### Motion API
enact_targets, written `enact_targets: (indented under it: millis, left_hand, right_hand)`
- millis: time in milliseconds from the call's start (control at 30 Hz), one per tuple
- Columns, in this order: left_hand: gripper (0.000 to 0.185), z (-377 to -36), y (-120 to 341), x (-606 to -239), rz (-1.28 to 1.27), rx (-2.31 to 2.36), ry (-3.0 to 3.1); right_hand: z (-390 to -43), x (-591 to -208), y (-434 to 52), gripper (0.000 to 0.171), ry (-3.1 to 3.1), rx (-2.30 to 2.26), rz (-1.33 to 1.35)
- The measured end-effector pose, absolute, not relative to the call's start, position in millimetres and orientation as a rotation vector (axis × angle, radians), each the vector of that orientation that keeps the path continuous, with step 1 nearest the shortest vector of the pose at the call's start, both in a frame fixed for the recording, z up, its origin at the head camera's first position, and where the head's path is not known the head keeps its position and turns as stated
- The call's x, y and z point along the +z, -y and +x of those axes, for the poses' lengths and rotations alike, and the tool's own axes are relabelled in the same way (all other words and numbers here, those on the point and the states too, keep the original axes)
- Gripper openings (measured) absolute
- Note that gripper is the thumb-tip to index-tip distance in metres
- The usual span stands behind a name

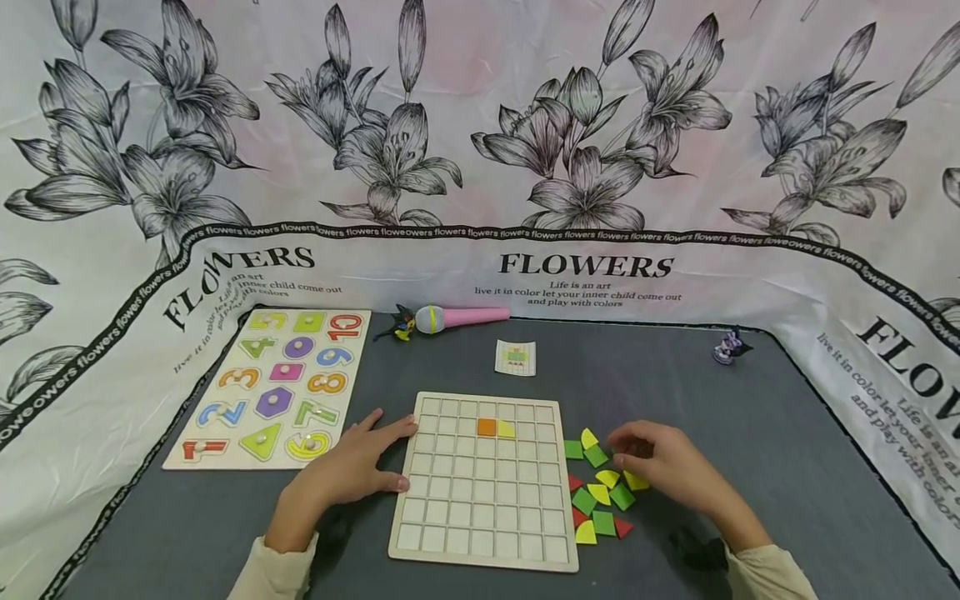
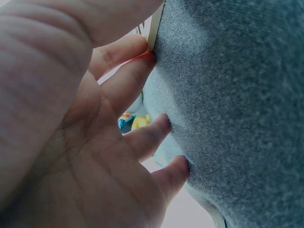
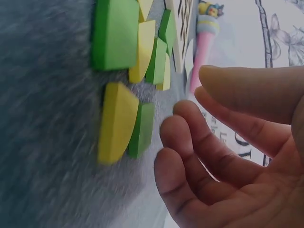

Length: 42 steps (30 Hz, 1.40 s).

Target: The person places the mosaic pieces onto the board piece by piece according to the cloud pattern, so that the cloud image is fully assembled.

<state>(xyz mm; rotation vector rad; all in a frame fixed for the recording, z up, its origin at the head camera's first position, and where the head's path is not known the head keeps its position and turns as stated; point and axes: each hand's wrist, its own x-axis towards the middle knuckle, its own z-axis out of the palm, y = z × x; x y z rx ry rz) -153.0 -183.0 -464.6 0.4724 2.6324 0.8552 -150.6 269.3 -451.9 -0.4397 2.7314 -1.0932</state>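
Hands: left hand [image 1: 347,468] spread against grid board [image 1: 482,487], right hand [image 1: 667,462] loosely curled near coloured tiles [image 1: 599,493]

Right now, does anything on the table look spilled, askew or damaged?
Nothing looks spilled or damaged. Only the loose green, yellow and red tiles seem untidy: they lie jumbled at mixed angles right of the pale rectangular grid board, unlike its straight rows.

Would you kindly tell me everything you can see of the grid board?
The grid board is pale, wood-like and rectangular, with thin ridges dividing it into square cells. It lies flat on the dark tabletop. Towards its far side, an orange square and a yellow piece sit in neighbouring cells. The left hand touches its left edge.
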Motion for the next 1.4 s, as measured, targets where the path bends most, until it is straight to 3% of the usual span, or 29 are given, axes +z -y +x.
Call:
enact_targets:
  millis: [500, 1400]
  left_hand:
    - [0.08, -153.1, 183.0, -466.4, 0.473, 0.86, -2.644]
    - [0.08, -153.8, 182.3, -467.6, 0.469, 0.868, -2.65]
  right_hand:
    - [-178.9, -462.0, -247.3, 0.026, -2.799, -0.825, -0.839]
    - [-180.8, -462.1, -248.7, 0.019, -2.916, -0.818, -0.775]
